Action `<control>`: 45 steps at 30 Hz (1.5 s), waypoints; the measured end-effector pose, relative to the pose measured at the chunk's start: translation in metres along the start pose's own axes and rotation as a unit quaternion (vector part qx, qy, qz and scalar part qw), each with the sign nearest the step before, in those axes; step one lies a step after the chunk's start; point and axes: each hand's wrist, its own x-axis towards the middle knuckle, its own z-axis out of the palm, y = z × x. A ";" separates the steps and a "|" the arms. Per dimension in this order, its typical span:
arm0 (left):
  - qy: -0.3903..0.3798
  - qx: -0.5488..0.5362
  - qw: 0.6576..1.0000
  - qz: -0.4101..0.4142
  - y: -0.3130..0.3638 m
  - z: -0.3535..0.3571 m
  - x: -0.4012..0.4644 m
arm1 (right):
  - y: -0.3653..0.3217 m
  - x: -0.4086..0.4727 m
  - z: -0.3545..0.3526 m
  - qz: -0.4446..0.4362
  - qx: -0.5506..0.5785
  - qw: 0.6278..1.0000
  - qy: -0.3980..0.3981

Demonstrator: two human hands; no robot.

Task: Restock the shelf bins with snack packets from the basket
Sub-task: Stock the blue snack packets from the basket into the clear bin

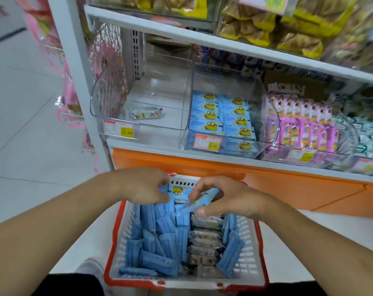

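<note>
Both hands at far end of white red-rimmed plastic basket: right hand pinching blue snack packet, left hand gripping upright blue packets.

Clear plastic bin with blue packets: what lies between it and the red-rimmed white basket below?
In the head view, between the clear plastic bin and red-rimmed white basket: the white shelf edge and an orange base panel.

My left hand hides its own fingertips among the blue packets; price tags blur unreadably.

Blue snack packets upright in white, red-rimmed basket
</note>
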 end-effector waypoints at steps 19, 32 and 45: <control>0.281 0.008 0.945 0.169 0.093 -0.059 0.024 | 0.009 -0.020 -0.094 -0.049 0.119 0.962 0.239; 0.268 0.109 0.954 0.084 0.148 -0.134 0.141 | 0.034 -0.016 -0.180 -0.041 0.091 0.869 0.485; 0.198 -0.055 0.975 0.082 0.155 -0.112 0.191 | 0.044 -0.005 -0.179 -0.041 0.110 0.867 0.485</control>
